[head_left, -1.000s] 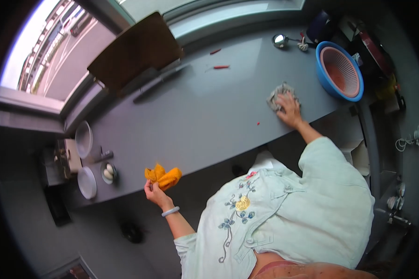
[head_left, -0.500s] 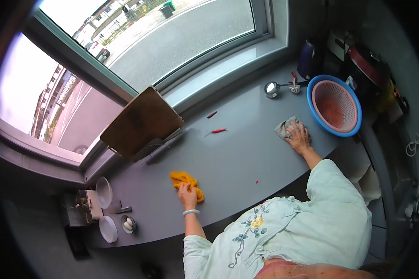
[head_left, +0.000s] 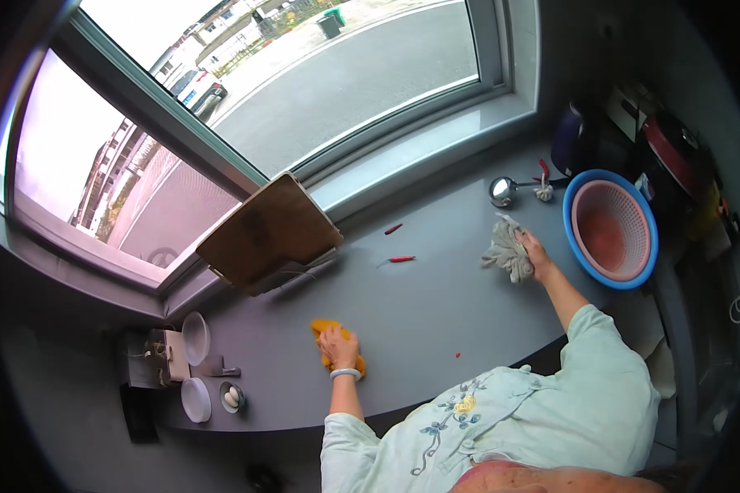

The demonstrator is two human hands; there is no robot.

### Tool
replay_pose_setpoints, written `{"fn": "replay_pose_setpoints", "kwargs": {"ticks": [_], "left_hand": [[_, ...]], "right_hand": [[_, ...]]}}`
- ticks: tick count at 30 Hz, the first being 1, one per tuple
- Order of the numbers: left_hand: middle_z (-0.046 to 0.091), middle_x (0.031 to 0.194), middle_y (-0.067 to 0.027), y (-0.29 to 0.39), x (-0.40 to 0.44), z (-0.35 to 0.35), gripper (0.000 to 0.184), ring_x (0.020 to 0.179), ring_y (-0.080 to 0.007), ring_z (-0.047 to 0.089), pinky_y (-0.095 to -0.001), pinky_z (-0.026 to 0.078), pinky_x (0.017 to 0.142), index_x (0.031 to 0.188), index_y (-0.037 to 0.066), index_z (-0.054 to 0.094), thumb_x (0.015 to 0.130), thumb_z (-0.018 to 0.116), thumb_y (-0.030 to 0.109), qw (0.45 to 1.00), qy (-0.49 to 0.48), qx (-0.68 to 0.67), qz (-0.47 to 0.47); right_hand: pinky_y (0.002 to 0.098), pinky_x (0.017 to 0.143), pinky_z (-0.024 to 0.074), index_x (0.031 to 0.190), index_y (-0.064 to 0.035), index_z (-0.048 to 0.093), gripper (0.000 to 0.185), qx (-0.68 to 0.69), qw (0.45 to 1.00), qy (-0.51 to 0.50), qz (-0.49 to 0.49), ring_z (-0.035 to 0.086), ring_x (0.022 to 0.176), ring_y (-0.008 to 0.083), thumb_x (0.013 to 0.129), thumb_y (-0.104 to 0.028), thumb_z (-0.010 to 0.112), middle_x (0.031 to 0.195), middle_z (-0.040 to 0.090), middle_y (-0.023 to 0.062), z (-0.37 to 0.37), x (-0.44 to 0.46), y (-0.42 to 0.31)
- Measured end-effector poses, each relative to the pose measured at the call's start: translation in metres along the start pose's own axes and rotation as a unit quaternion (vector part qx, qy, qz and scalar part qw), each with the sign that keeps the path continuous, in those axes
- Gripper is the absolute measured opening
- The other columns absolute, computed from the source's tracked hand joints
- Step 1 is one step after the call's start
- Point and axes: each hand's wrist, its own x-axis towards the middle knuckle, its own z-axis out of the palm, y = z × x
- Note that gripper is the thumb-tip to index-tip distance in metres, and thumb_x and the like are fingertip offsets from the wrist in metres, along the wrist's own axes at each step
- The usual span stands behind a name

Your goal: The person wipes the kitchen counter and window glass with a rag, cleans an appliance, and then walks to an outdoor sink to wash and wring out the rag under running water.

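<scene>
My left hand (head_left: pixel 339 348), with a pale bracelet at its wrist, grips an orange cloth (head_left: pixel 320 328) against the grey countertop (head_left: pixel 419 320). Folds of that cloth stick out past the fingers on both sides. Farther right, my right hand (head_left: pixel 537 255) is closed on the edge of a crumpled grey rag (head_left: pixel 507 253), which looks bunched up. Between the hands, toward the window, lie a red chili pepper (head_left: pixel 401 260) and a darker, shorter chili (head_left: pixel 393 229). A tiny red scrap (head_left: pixel 458 355) sits near the front edge of the counter.
A blue basin (head_left: pixel 649 246) with a pink colander (head_left: pixel 588 238) stands right of my right hand. Behind are a ladle (head_left: pixel 502 191) and garlic (head_left: pixel 543 192). A cutting board (head_left: pixel 271 234) leans at the window. Bowls (head_left: pixel 196 400) and eggs (head_left: pixel 232 396) are at the left.
My right hand has gone from lying flat on the grey rag to gripping it, and the rag has bunched up. My left hand has spread further over the orange cloth. The camera view has shifted.
</scene>
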Motion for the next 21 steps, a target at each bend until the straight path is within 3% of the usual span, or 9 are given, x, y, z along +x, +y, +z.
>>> {"fn": "replay_pose_setpoints", "kwargs": {"ticks": [4, 6, 8, 9, 10, 11, 15, 17, 21], "left_hand": [[0.042, 0.132, -0.014, 0.01, 0.009, 0.008, 0.042, 0.124, -0.0349, 0.032, -0.0516, 0.024, 0.103, 0.111, 0.009, 0.06, 0.074, 0.063, 0.028, 0.999, -0.05, 0.014, 0.012], [0.041, 0.133, -0.0144, 0.017, 0.004, 0.009, 0.045, 0.127, -0.0358, 0.029, -0.0521, 0.02, 0.105, 0.114, 0.009, 0.058, 0.074, 0.063, 0.029, 0.997, -0.063, 0.027, 0.024], [0.04, 0.135, -0.0148, 0.036, 0.002, 0.008, 0.049, 0.129, -0.0367, 0.026, -0.0526, 0.017, 0.107, 0.117, 0.009, 0.056, 0.074, 0.064, 0.03, 0.996, -0.074, 0.044, 0.032], [0.037, 0.137, -0.0159, 0.051, 0.004, 0.005, 0.053, 0.131, -0.0377, 0.021, -0.0531, 0.013, 0.108, 0.121, 0.009, 0.053, 0.074, 0.064, 0.031, 0.989, -0.113, 0.078, 0.051], [0.033, 0.139, -0.017, 0.06, 0.002, 0.004, 0.057, 0.134, -0.0387, 0.016, -0.0535, 0.01, 0.109, 0.124, 0.009, 0.05, 0.074, 0.064, 0.033, 0.98, -0.153, 0.11, 0.071], [0.033, 0.139, -0.017, 0.063, 0.002, 0.007, 0.057, 0.134, -0.0387, 0.016, -0.0535, 0.01, 0.109, 0.124, 0.009, 0.05, 0.074, 0.064, 0.033, 0.98, -0.152, 0.109, 0.074], [0.018, 0.145, -0.0214, 0.062, 0.001, 0.017, 0.069, 0.136, -0.0418, 0.005, -0.0557, 0.006, 0.108, 0.135, 0.011, 0.036, 0.076, 0.063, 0.037, 0.975, -0.205, 0.056, 0.063], [0.012, 0.147, -0.0224, 0.065, 0.002, 0.022, 0.073, 0.136, -0.0427, 0.003, -0.0562, 0.005, 0.107, 0.138, 0.011, 0.031, 0.077, 0.062, 0.038, 0.974, -0.221, 0.032, 0.043], [0.001, 0.148, -0.0231, 0.071, 0.0, 0.023, 0.085, 0.135, -0.0442, -0.004, -0.0577, 0.002, 0.106, 0.143, 0.011, 0.017, 0.078, 0.061, 0.044, 0.966, -0.256, 0.022, 0.009]], "right_hand": [[0.0315, 0.089, 0.0431, 0.133, -0.0033, 0.034, 0.063, 0.052, 0.994, -0.056, 0.077, 0.051, 0.109, 0.0208, 0.085, -0.035, 0.06, 0.124, 0.048, 0.0138, -0.002, 0.01, 0.021], [0.0354, 0.082, 0.0486, 0.126, -0.0037, 0.04, 0.053, -0.137, 0.989, 0.034, 0.044, 0.056, 0.102, 0.0195, 0.086, -0.034, 0.059, 0.113, 0.055, 0.0089, 0.003, 0.002, 0.021], [0.0378, 0.088, 0.044, 0.127, -0.007, 0.042, 0.056, -0.204, 0.978, 0.027, 0.025, 0.052, 0.107, 0.0251, 0.082, -0.033, 0.062, 0.116, 0.052, 0.0112, 0.007, 0.005, 0.019], [0.0409, 0.091, 0.0403, 0.128, -0.0106, 0.043, 0.057, -0.417, 0.907, 0.045, -0.04, 0.047, 0.111, 0.028, 0.079, -0.033, 0.063, 0.12, 0.049, 0.012, 0.012, 0.004, 0.014], [0.044, 0.094, 0.0365, 0.128, -0.0141, 0.045, 0.058, -0.607, 0.786, 0.063, -0.103, 0.043, 0.114, 0.0308, 0.077, -0.034, 0.064, 0.123, 0.045, 0.0127, 0.019, -0.006, 0.009], [0.0484, 0.094, 0.0335, 0.122, -0.019, 0.051, 0.05, -0.638, 0.75, 0.106, -0.136, 0.037, 0.115, 0.0333, 0.075, -0.03, 0.064, 0.122, 0.043, 0.0113, 0.029, -0.018, 0.003], [0.0493, 0.093, 0.0325, 0.12, -0.019, 0.052, 0.048, -0.675, 0.672, 0.149, -0.264, 0.037, 0.117, 0.032, 0.074, -0.028, 0.065, 0.125, 0.041, 0.0101, 0.027, -0.029, 0.017], [0.0466, 0.095, 0.0305, 0.126, -0.0182, 0.046, 0.053, -0.759, 0.572, 0.106, -0.293, 0.033, 0.119, 0.0319, 0.076, -0.023, 0.063, 0.128, 0.037, 0.0115, 0.014, -0.016, 0.04], [0.047, 0.097, 0.0288, 0.133, -0.0185, 0.036, 0.065, -0.771, 0.583, 0.069, -0.248, 0.029, 0.122, 0.0322, 0.076, -0.024, 0.064, 0.133, 0.031, 0.0111, 0.031, -0.039, 0.026]]}}
